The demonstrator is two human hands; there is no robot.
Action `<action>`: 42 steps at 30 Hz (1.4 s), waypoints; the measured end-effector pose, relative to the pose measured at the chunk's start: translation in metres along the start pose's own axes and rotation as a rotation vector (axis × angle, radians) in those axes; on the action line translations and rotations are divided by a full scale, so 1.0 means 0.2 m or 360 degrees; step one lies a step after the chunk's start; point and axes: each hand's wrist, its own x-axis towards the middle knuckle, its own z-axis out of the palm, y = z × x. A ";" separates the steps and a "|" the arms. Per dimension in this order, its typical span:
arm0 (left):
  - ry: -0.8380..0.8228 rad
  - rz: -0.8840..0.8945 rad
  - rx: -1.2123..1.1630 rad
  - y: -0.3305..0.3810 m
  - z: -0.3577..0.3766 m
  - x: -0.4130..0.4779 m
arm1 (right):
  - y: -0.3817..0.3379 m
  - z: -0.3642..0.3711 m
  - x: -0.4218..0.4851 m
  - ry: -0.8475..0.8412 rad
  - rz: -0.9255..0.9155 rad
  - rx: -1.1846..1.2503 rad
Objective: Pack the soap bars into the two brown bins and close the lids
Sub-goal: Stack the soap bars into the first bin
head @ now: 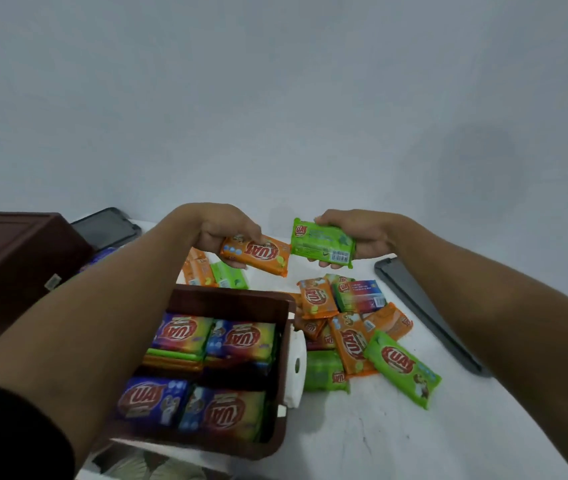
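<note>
Beyond open brown plastic bin [277, 344]: left hand [221, 233] pinches orange-wrapped soap bar [256, 255], right hand [362, 237] grips green-wrapped soap bar [322, 242]; both long axes left-right.

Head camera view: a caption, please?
Left hand holds orange soap bar, right hand green soap bar, near open brown bin.

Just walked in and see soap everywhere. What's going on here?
A person is packing wrapped soap bars. The left hand holds an orange-wrapped soap bar, the right hand a green-wrapped soap bar, both above the white table. The open brown plastic bin already holds purple-and-yellow bars; a loose pile lies beside it.
</note>
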 end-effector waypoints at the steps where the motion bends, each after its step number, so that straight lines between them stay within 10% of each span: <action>1: -0.0062 0.0027 0.0031 -0.01 -0.02 -0.03 | -0.02 0.04 -0.02 -0.0023 0.0011 -0.0003; 19: -0.0705 0.0067 0.0557 -0.44 -0.21 -0.57 | -0.14 0.96 -0.29 -0.0090 0.0004 -0.0880; 32: -0.0523 -0.0098 0.1191 -0.66 -0.09 -0.67 | 0.01 1.37 -0.24 0.0111 0.0080 -0.1631; 42: -0.0418 -0.0125 0.1364 -0.71 -0.02 -0.67 | 0.03 1.38 -0.18 0.0070 0.0203 -0.1429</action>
